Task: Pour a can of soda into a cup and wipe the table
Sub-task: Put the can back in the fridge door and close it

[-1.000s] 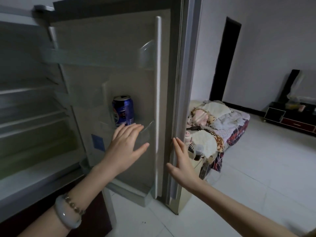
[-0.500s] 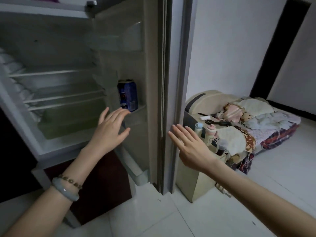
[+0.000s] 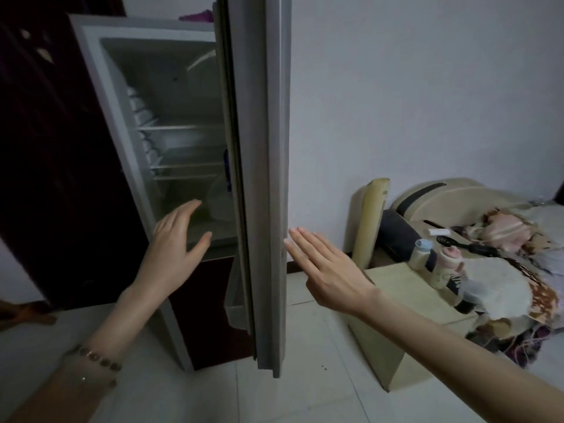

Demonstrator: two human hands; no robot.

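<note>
Head view, 1 frame. Soda can (image 3: pixel 226 170) almost wholly hidden: only a narrow blue strip visible, tight against the inner edge of the fridge door (image 3: pixel 270 178), about mid-height of the open compartment. Just beneath the strip, a pale translucent door shelf (image 3: pixel 218 206); whether the can stands on it, cannot tell. Left hand (image 3: pixel 178 239) raised in front of the open fridge (image 3: pixel 122 123), below and left of the blue strip and apart from it. Fingers nearly straight and close together, thumb spread wide, nothing held. Right hand (image 3: pixel 328 267) on the far side of the door, flat and fully open, fingers straight and side by side, nothing held. Fingertips just beside the door's outer edge; touching or not, cannot tell. Door seen edge-on, upright between the 2 hands, screening the can from the right hand. Inside the fridge, white shelves (image 3: pixel 183 128) with nothing discernible on them. Below the compartment, a dark red lower panel (image 3: pixel 207 300). Beaded bracelet (image 3: pixel 97 358) on the left wrist. Purple object (image 3: pixel 197 16) at the top edge of the fridge. Right of the door, against the white wall (image 3: pixel 427 87), a beige box (image 3: pixel 393 315); 2 baby bottles (image 3: pixel 424 248) near its back edge, a heap of cloth (image 3: pixel 503 288) over its right side. Pale tiled floor (image 3: pixel 305 398) underneath.
</note>
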